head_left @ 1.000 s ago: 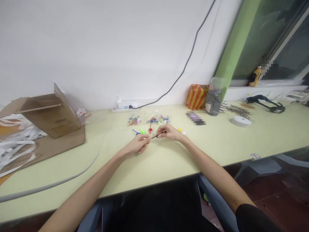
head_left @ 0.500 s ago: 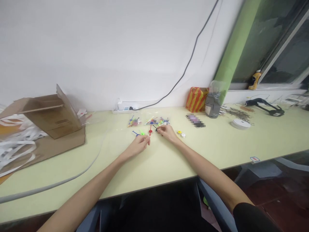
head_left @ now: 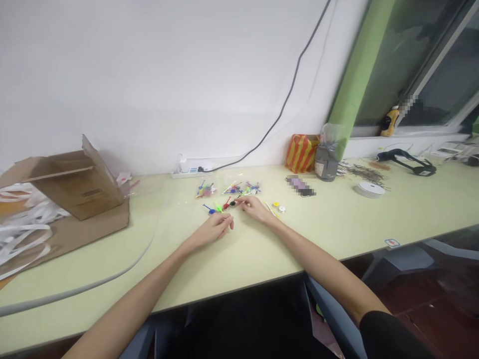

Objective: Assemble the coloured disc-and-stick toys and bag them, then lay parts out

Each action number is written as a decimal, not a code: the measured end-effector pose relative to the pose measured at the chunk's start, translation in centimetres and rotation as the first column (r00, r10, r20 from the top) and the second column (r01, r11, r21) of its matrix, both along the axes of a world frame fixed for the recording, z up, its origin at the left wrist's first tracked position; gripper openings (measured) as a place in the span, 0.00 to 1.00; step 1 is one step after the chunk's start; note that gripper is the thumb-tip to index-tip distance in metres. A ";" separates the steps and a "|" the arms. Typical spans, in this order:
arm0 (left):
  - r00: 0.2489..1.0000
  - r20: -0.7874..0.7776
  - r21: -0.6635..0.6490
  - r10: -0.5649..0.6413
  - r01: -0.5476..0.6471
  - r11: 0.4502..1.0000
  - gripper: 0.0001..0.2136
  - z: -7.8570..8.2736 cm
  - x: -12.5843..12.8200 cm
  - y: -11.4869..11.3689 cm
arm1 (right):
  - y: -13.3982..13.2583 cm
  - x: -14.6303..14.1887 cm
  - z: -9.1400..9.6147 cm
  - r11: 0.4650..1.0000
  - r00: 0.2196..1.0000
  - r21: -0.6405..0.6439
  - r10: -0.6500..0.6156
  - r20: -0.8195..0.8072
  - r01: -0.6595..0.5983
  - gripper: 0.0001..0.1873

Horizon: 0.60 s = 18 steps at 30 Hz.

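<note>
My right hand (head_left: 255, 208) rests on the pale green table (head_left: 337, 219), its fingers pinched on the end of a small black plastic pin (head_left: 232, 203). That pin lies in a row with a red pin (head_left: 226, 204), a green pin (head_left: 218, 207) and a blue pin (head_left: 209, 209). My left hand (head_left: 212, 231) lies just in front of this row, fingers curled together, with nothing visible in them. Behind the row are three small clear bags of coloured pins (head_left: 232, 188). A yellow disc (head_left: 276, 204) and a white disc (head_left: 282, 209) sit right of my right hand.
An open cardboard box (head_left: 75, 179) and white strips (head_left: 22, 234) fill the left end. A grey cable (head_left: 112, 274) curves across the table. At the back are a power strip (head_left: 189, 172), a striped bag (head_left: 301, 152) and a clear jar (head_left: 325, 157). A white tape roll (head_left: 369, 189) lies to the right.
My right hand has carried the black pin forward and laid it down beside the red pin. My left hand let go of the pin's other end and settled on the table.
</note>
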<state>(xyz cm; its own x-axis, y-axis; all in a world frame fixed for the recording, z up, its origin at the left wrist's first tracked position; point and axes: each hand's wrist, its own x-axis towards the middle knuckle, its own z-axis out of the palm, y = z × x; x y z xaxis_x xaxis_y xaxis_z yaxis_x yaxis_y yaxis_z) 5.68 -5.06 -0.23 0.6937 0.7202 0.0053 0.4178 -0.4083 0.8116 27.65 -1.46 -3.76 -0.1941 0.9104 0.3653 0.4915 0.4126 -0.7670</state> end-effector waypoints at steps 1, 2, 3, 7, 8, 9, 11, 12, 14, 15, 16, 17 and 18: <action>1.000 -0.003 0.001 -0.003 0.003 1.000 0.23 0.0 0.0 0.0 | 0.1 0.4 0.3 0.999 0.999 0.031 -0.045 0.025 0.044 0.23; 1.000 -0.005 -0.001 -0.005 0.005 1.000 0.23 0.1 0.0 0.0 | 0.1 1.1 0.6 0.992 0.992 0.066 -0.109 0.058 0.105 0.22; 1.000 -0.006 -0.003 -0.007 0.007 1.000 0.22 0.1 -0.1 0.0 | 0.2 2.0 1.0 0.979 0.977 0.102 -0.188 0.100 0.177 0.21; 1.000 -0.007 0.006 -0.029 0.029 1.000 0.20 0.2 -0.1 0.0 | -0.3 7.0 2.7 0.907 0.828 0.135 -0.420 0.371 0.399 0.13; 0.999 -0.004 0.009 -0.032 0.032 0.999 0.19 0.2 -0.1 -0.1 | -0.6 8.3 3.0 0.899 0.793 0.097 -0.423 0.437 0.426 0.10; 0.999 0.001 0.011 -0.032 0.032 0.999 0.19 0.2 -0.1 -0.1 | -0.9 9.5 3.3 0.894 0.779 0.076 -0.423 0.463 0.441 0.07; 1.000 0.007 0.014 -0.029 0.029 0.999 0.19 0.2 -0.1 0.0 | -1.4 11.2 3.4 0.887 0.756 -0.005 -0.390 0.526 0.462 0.04; 0.999 0.004 0.017 -0.032 0.032 0.999 0.18 0.2 -0.1 0.0 | -1.6 11.7 3.4 0.884 0.750 -0.042 -0.368 0.549 0.465 0.04; 0.999 -0.006 0.026 -0.039 0.039 0.999 0.18 0.2 -0.1 0.0 | -1.9 12.0 3.1 0.877 0.740 -0.091 -0.337 0.582 0.471 0.04; 0.999 -0.011 0.028 -0.041 0.041 0.999 0.18 0.2 -0.1 0.0 | -1.9 11.9 3.0 0.875 0.737 -0.092 -0.338 0.586 0.475 0.03; 0.999 -0.013 0.029 -0.041 0.041 0.999 0.17 0.2 -0.1 0.0 | -1.8 11.6 2.9 0.873 0.733 -0.082 -0.349 0.584 0.481 0.02; 0.999 -0.014 0.028 -0.041 0.041 0.999 0.17 0.2 -0.1 0.0 | -1.7 11.3 2.8 0.870 0.729 -0.070 -0.362 0.580 0.488 0.02; 0.999 -0.014 0.027 -0.042 0.042 0.999 0.17 0.2 -0.1 0.0 | -1.6 11.0 2.8 0.868 0.726 -0.056 -0.376 0.575 0.494 0.02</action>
